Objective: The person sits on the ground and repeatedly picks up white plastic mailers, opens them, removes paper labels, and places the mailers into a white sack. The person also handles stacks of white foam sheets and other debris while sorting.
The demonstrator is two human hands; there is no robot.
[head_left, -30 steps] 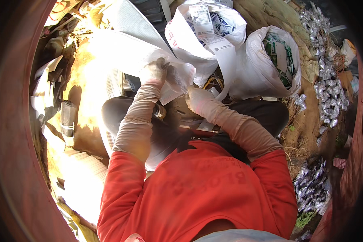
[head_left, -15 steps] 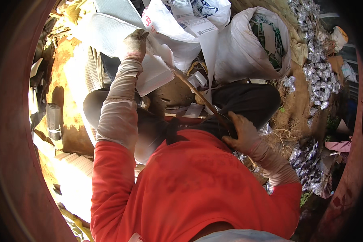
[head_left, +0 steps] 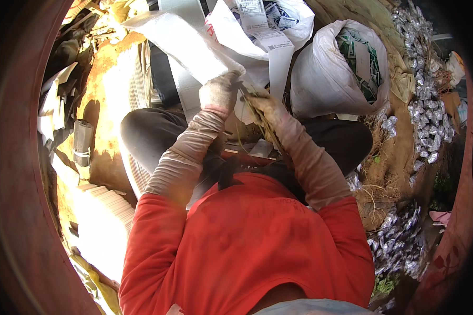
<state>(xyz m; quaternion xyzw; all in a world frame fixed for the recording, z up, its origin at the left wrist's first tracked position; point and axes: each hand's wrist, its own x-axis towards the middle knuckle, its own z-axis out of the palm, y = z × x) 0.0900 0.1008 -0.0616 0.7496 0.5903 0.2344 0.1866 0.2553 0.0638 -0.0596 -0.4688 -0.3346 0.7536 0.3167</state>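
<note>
Left hand (head_left: 219,92), gloved, fingers closed on the lower end of a long white paper sheet (head_left: 178,39) that extends up and to the left. Right hand (head_left: 265,105), gloved, fingers closed on a bundle of dry straw-like cord (head_left: 270,134), touching the sheet's end just beside the left hand. Behind the hands: an open white sack (head_left: 336,73) of printed packets. At right: crumpled silver foil wrappers (head_left: 425,115) on the ground.
</note>
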